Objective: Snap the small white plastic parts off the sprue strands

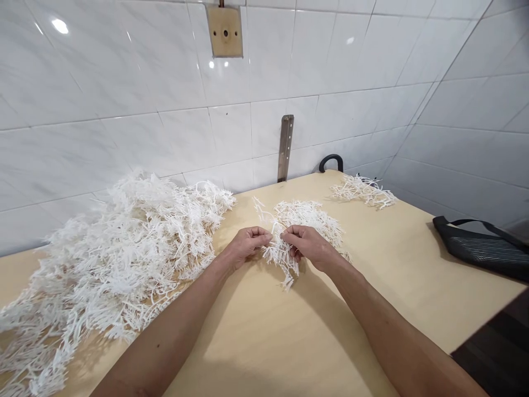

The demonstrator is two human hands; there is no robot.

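A white branching sprig [279, 252] hangs between my two hands, over the middle of the tan table [256, 342]. My left hand [250, 244] pinches its left side with thumb and fingers. On the other side my right hand [306, 245] is closed on the same sprig, some fingers hidden behind it. Just beyond my right hand lies a small heap of white sprigs [318, 215]. A large pile of white branching pieces [136, 253] covers the left part of the table.
A few loose white sprigs [363, 192] lie at the back right, near a black curved handle [331, 160]. A black mesh bag [483, 248] rests at the right edge. An upright metal strip [285, 148] stands against the tiled wall [165, 71].
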